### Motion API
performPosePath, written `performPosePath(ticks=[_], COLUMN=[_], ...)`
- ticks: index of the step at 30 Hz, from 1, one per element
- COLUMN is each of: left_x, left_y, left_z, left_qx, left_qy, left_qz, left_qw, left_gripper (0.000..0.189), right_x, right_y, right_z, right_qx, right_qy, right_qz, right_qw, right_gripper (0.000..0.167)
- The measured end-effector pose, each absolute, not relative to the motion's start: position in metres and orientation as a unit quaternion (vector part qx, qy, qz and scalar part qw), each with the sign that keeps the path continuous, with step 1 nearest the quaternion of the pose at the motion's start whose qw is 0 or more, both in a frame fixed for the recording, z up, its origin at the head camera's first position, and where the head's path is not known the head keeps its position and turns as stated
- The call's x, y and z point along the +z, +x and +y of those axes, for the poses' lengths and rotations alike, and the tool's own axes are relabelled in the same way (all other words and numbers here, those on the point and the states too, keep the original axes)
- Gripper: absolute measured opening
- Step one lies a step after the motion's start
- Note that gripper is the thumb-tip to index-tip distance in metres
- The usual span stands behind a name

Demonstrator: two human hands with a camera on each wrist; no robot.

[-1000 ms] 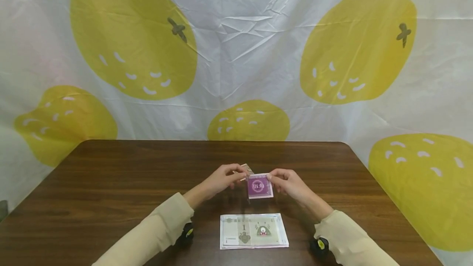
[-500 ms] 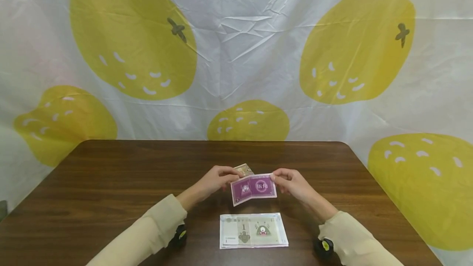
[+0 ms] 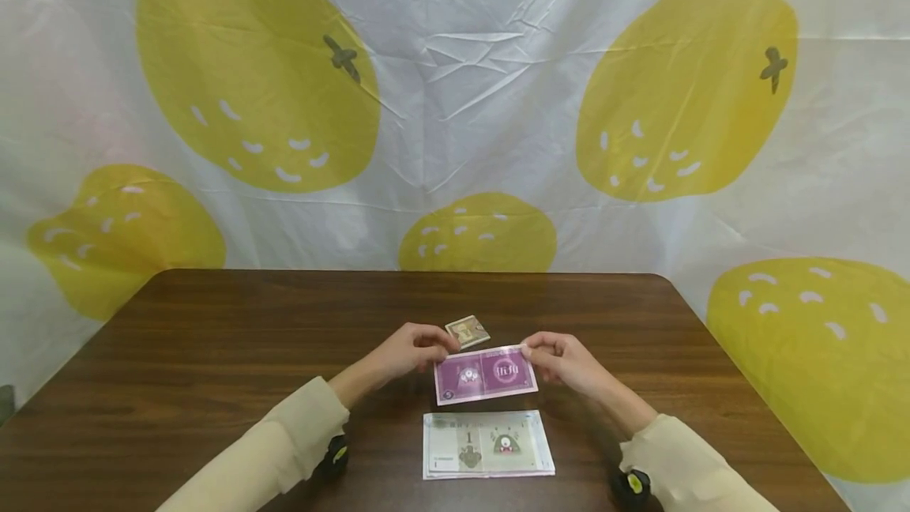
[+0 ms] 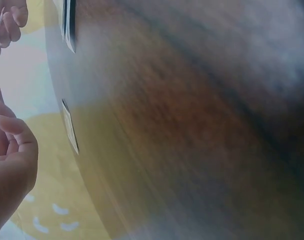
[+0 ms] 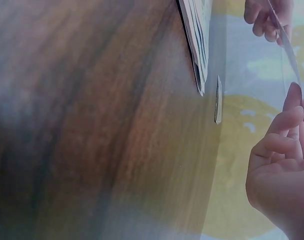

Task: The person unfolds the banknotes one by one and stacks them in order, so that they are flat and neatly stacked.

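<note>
A purple banknote [image 3: 486, 375] with a crease down its middle is stretched out between both hands in the head view. My left hand [image 3: 407, 352] pinches its upper left corner, and my right hand [image 3: 565, 362] pinches the upper right corner. In the right wrist view the banknote [image 5: 287, 42] appears edge-on, held up off the tabletop. Nearer me lies a stack of banknotes [image 3: 489, 444], a greenish one marked 1 on top. Just beyond the left fingertips rests a small folded brownish note [image 3: 468, 332].
The dark wooden table [image 3: 213, 338] reaches back to a white curtain [image 3: 469, 101] printed with big yellow lemons. Black straps [image 3: 629, 487] with yellow-green marks sit at both wrists, below the beige sleeves [image 3: 263, 449].
The purple banknote has gone from folded to spread out as my left hand moved left along it. Both hands came slightly lower, uncovering the small brownish note behind.
</note>
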State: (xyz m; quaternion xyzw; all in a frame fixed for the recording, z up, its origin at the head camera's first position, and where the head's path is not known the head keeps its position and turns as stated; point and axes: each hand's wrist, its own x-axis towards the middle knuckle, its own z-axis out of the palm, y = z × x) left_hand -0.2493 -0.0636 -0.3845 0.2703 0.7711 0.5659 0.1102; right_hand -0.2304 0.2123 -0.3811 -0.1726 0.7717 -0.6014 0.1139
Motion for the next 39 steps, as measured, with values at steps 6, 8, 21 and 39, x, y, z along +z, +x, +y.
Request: performPosePath(ticks=[6, 8, 21, 39], left_x=[-0.382, -0.382, -0.385, -0.392], left_y=[-0.244, -0.242, -0.230, -0.217], left_z=[-0.064, -0.064, -0.063, -0.063], left_qx=[0.564, 0.566, 0.557, 0.463], left_qy=[0.285, 0.292, 0.335, 0.388], left_qz=[0.765, 0.760, 0.743, 0.770], left_qw=[0.121, 0.127, 0.158, 0.204], left_gripper=[0.015, 0.015, 0.015, 0.016], right_x=[-0.379, -0.379, -0.383, -0.399], right_y=[-0.224, -0.222, -0.212, -0.205], right_z=[0.214, 0.214, 0.220, 0.226], right_qx=[-0.576, -0.568, -0.573, -0.531], right_qy=[-0.192, -0.202, -0.257, -0.325], right_qz=[0.786, 0.789, 0.764, 0.749], right_qw=[0.113, 0.115, 0.150, 0.227], right_gripper=[0.027, 0.026, 0.022, 0.018])
